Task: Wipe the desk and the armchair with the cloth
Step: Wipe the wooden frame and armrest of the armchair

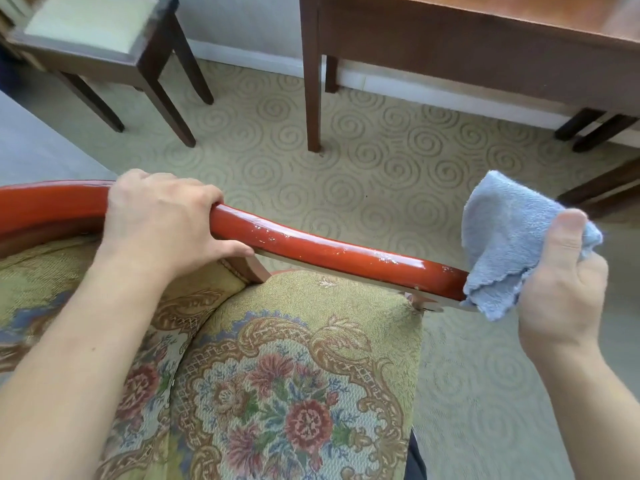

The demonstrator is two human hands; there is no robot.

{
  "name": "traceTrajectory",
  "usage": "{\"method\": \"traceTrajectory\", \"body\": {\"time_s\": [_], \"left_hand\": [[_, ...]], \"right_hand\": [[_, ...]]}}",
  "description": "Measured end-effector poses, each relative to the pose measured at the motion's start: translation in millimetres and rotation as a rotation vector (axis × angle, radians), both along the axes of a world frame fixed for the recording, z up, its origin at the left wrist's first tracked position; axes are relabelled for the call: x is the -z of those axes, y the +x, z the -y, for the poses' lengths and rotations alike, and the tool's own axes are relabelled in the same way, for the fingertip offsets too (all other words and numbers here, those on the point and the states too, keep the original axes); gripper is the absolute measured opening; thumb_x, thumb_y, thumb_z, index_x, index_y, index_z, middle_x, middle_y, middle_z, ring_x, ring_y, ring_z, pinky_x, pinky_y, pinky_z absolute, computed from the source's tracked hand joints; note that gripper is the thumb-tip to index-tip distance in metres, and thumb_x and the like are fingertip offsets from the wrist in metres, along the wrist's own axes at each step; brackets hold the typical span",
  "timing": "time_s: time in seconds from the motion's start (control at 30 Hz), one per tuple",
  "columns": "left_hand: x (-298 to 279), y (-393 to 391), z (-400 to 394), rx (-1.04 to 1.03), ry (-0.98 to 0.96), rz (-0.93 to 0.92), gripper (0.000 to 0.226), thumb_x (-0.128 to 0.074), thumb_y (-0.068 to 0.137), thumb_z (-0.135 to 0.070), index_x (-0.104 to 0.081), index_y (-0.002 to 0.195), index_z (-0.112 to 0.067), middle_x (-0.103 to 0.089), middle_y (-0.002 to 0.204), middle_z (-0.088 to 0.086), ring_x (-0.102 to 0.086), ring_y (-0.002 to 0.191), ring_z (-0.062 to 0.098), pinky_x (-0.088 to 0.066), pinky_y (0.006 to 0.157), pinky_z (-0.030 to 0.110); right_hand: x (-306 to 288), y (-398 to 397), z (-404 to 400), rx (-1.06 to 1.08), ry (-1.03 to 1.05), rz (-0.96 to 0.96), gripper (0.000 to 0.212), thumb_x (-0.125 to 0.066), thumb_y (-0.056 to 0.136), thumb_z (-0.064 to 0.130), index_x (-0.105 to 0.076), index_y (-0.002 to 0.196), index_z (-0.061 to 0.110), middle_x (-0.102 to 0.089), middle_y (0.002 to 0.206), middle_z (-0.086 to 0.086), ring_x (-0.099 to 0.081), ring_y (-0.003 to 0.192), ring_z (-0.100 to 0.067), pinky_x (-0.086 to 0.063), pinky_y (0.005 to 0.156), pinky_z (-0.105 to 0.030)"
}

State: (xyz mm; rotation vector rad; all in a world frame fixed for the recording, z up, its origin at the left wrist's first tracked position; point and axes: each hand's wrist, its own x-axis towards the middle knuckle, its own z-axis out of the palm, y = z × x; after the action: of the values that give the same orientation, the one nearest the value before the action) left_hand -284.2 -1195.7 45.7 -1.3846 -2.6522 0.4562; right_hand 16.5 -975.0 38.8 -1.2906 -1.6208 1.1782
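Note:
The armchair has a glossy red wooden arm rail (332, 249) and a floral tapestry seat (294, 393). My left hand (162, 223) grips the rail near its curved back end, fingers wrapped over the top. My right hand (561, 282) holds a bunched light blue cloth (502, 244), which covers the front tip of the rail. The rail's paint is chipped along its top. The brown wooden desk (485, 36) stands at the upper right, with its leg (313, 98) on the carpet.
A dark wooden stool with a pale cushion (104, 32) stands at the upper left. Green carpet with a swirl pattern (381, 161) lies between the armchair and the desk. Dark furniture legs (588, 129) show at the right edge.

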Motion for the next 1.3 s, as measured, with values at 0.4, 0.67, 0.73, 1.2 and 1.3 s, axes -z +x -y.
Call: {"method": "traceTrajectory", "body": {"time_s": [0.4, 0.67, 0.73, 1.2, 1.3], "left_hand": [[39.8, -32.8, 6.0, 0.220, 0.091, 0.084, 0.081, -0.034, 0.062, -0.104, -0.064, 0.097, -0.038, -0.065, 0.082, -0.008, -0.066, 0.072, 0.026, -0.048, 0.064, 0.039], [44.8, -33.0, 8.1, 0.239, 0.066, 0.038, 0.077, -0.038, 0.066, -0.099, -0.058, 0.085, -0.027, -0.064, 0.076, -0.002, -0.061, 0.067, 0.030, -0.043, 0.062, 0.040], [38.5, -26.1, 7.2, 0.249, 0.083, 0.000, 0.078, -0.036, 0.069, -0.098, -0.060, 0.081, -0.025, -0.065, 0.074, 0.000, -0.063, 0.067, 0.031, -0.041, 0.060, 0.037], [26.7, -13.0, 2.2, 0.252, 0.123, 0.003, 0.080, -0.040, 0.069, -0.093, -0.065, 0.074, -0.017, -0.068, 0.072, 0.006, -0.064, 0.064, 0.033, -0.040, 0.060, 0.036], [27.2, -13.1, 2.3, 0.251, 0.124, 0.002, 0.080, -0.042, 0.069, -0.093, -0.066, 0.075, -0.017, -0.069, 0.072, 0.007, -0.065, 0.064, 0.034, -0.041, 0.060, 0.036]], "right_hand": [[-3.9, 3.2, -1.4, 0.024, 0.176, 0.114, 0.055, -0.031, 0.096, 0.060, -0.041, 0.048, 0.034, -0.040, 0.042, 0.015, -0.034, 0.043, -0.003, -0.030, 0.049, -0.027], [13.1, 2.0, 18.9, -0.103, 0.355, 0.361, 0.073, -0.022, 0.097, 0.064, -0.065, 0.122, 0.011, -0.072, 0.105, -0.014, -0.063, 0.105, -0.033, -0.040, 0.085, -0.031], [23.4, 0.9, 26.8, -0.136, 0.301, 0.412, 0.069, -0.023, 0.097, 0.063, -0.061, 0.131, 0.017, -0.070, 0.114, -0.016, -0.061, 0.110, -0.037, -0.038, 0.086, -0.031], [60.6, -20.4, 58.6, 0.061, 0.136, 0.438, 0.080, -0.012, 0.090, 0.065, -0.056, 0.136, 0.017, -0.053, 0.143, -0.008, -0.041, 0.137, -0.028, -0.030, 0.109, -0.035], [62.1, -34.1, 73.9, 0.077, 0.207, 0.382, 0.065, -0.024, 0.096, 0.054, -0.045, 0.144, 0.016, -0.041, 0.151, 0.001, -0.026, 0.143, -0.018, -0.020, 0.119, -0.038]]}}
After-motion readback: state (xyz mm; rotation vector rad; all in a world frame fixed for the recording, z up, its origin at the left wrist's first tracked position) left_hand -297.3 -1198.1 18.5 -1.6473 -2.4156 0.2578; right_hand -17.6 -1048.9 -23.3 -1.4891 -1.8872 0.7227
